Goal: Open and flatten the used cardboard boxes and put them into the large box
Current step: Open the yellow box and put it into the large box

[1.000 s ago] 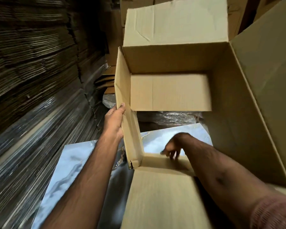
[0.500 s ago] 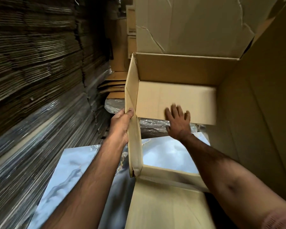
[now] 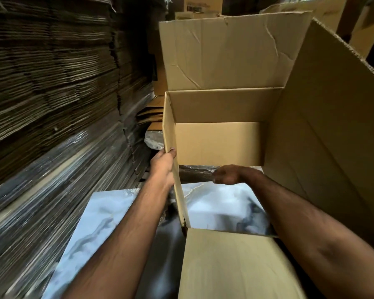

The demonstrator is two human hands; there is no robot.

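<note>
An open cardboard box [image 3: 225, 106] hangs in front of me with both ends open, and the floor shows through it. My left hand [image 3: 163, 162] grips the box's left wall [image 3: 171, 134] at its edge, thumb inside. My right hand [image 3: 227, 174] is inside the box, just below the far bottom flap [image 3: 218, 143], fingers curled and pointing left; it holds nothing that I can see. The far top flap [image 3: 229, 50] stands up, creased. The near flap [image 3: 231, 264] lies low in front of me. The right wall [image 3: 324, 134] is broad and close.
Tall stacks of flattened cardboard [image 3: 52, 83] fill the left side, some wrapped in shiny plastic. A glossy marbled floor tile [image 3: 99, 214] lies under the box. More boxes [image 3: 199, 9] stand at the back. Crumpled plastic [image 3: 153, 139] sits beyond the left wall.
My right hand has come off the far bottom flap and dropped below it, fingers curling. The box has tilted so its far top flap stands higher. My left hand keeps its grip.
</note>
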